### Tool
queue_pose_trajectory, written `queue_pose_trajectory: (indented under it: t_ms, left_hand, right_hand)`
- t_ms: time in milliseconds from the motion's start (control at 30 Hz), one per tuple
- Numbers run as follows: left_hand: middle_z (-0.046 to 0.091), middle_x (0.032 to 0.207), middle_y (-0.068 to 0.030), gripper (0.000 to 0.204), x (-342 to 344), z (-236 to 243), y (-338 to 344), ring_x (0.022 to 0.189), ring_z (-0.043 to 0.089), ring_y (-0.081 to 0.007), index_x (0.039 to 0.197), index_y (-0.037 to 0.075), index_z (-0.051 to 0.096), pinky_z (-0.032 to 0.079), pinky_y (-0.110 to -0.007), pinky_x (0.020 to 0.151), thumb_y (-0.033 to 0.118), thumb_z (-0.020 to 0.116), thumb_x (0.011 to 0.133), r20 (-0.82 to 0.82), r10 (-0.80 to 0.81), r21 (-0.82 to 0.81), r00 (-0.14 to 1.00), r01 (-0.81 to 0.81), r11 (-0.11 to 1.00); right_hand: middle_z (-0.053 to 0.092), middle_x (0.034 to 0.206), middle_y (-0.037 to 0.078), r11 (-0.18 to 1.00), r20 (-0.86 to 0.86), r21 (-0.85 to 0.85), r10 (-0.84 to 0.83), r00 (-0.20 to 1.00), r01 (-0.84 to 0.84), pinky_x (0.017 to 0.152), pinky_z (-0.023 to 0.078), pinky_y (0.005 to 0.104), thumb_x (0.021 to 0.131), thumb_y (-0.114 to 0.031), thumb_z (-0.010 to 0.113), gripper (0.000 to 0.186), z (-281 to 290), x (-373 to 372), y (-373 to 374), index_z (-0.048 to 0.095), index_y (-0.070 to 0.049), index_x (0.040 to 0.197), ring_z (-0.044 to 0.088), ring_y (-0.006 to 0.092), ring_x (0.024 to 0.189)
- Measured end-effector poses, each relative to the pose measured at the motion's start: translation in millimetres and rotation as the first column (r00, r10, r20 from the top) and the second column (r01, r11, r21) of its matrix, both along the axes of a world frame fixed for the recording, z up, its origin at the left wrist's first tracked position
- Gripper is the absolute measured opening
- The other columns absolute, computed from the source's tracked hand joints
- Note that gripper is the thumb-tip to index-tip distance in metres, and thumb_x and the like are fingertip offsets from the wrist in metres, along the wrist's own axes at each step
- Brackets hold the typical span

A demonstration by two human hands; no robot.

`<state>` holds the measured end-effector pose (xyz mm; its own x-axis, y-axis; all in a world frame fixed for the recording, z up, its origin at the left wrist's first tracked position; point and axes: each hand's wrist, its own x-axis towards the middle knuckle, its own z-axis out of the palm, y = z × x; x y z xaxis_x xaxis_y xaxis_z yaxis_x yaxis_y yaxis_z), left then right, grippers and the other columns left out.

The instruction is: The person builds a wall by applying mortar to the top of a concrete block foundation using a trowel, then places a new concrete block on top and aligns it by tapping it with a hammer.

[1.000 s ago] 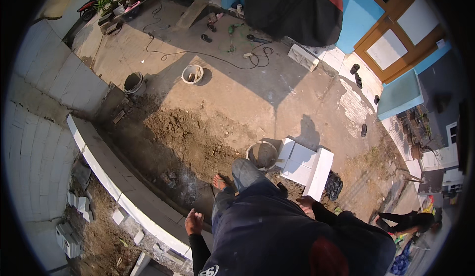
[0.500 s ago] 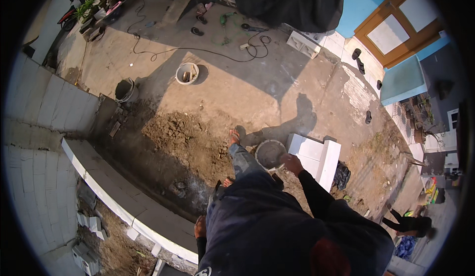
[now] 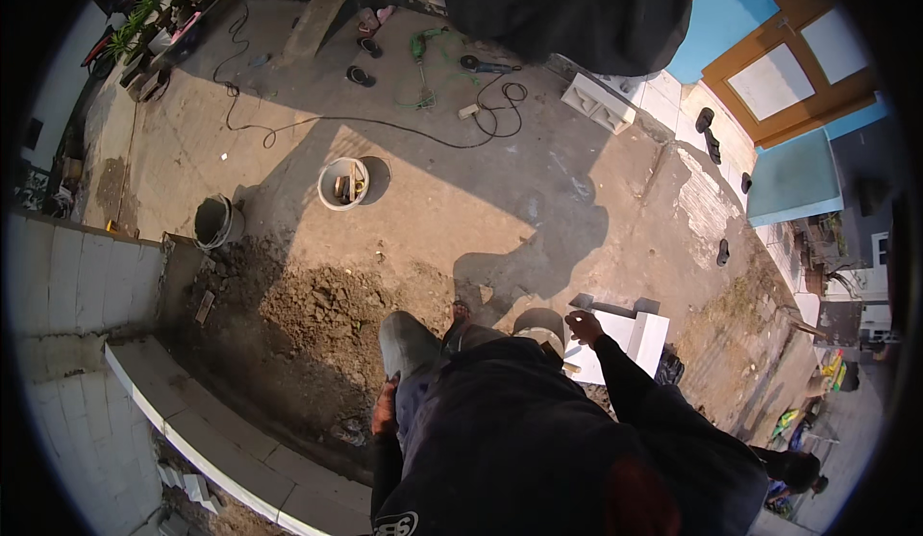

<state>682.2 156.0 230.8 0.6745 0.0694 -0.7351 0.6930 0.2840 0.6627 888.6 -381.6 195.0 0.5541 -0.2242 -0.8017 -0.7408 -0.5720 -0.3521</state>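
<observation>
My right hand [image 3: 583,326] hangs over the white blocks [image 3: 623,342], its fingers loosely bent and apart, with nothing visible in them. Just left of it is a round bucket [image 3: 540,328], half hidden by my body. A small tan piece [image 3: 570,368] shows between the bucket and the blocks; its kind is unclear. Beside my bent left leg [image 3: 409,344], my left hand [image 3: 386,407] points its fingers forward along the thigh, and no object shows in it.
A low block wall [image 3: 231,430] curves along the left. Loose soil [image 3: 322,305] is heaped ahead of it. Farther off are a dark bucket [image 3: 213,224], a pale bucket with tools [image 3: 343,184], a power cord [image 3: 385,121], a green drill [image 3: 418,48] and an angle grinder [image 3: 488,65].
My right hand has moved from the bucket's edge to over the white blocks. My left leg has come up bent, and my body now covers more of the bucket. The view has shifted slightly.
</observation>
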Motion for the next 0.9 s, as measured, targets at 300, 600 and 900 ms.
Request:
queue_pose_trajectory:
  t_ms: [300, 600, 900]
  left_hand:
    - [0.059, 0.147, -0.0140, 0.060, 129.8, -32.1, 74.6, 0.137, 0.052, -0.0261, 0.143, 0.006, 0.059, 0.038, -0.038, 0.114, 0.050, 0.053, 0.103, -0.129, -0.191, 0.059, 0.973, 0.200, 0.978]
    - [0.069, 0.132, -0.0171, 0.044, 296.2, -21.9, 178.6, 0.125, 0.064, -0.0318, 0.123, 0.007, 0.074, 0.049, -0.042, 0.104, 0.040, 0.057, 0.100, -0.136, -0.171, 0.392, 0.976, 0.211, 0.895]
    - [0.053, 0.152, -0.0237, 0.081, 309.6, -24.6, 147.3, 0.140, 0.051, -0.0370, 0.153, 0.002, 0.047, 0.042, -0.043, 0.114, 0.056, 0.062, 0.095, -0.460, -0.266, 0.088, 0.847, 0.342, 0.936]
  right_hand:
    - [0.071, 0.100, 0.006, 0.995, 0.102, 0.048, -0.088, 0.991, 0.084, 0.060, 0.054, 0.0341, 0.096, -0.041, 0.063, 0.045, 13.2, 149.3, 80.4, 0.065, -0.013, 0.132, 0.073, 0.0191, 0.078]
    - [0.072, 0.107, 0.008, 0.999, 0.025, 0.013, -0.052, 0.998, 0.052, 0.065, 0.057, 0.0343, 0.098, -0.042, 0.064, 0.049, 29.6, 208.2, 190.0, 0.065, -0.009, 0.134, 0.073, 0.0207, 0.081]
    - [0.074, 0.111, 0.021, 0.905, 0.126, 0.083, 0.406, 0.905, -0.417, 0.072, 0.061, 0.0347, 0.102, -0.036, 0.064, 0.048, 12.3, 395.0, 363.9, 0.062, 0.000, 0.134, 0.075, 0.0238, 0.087]
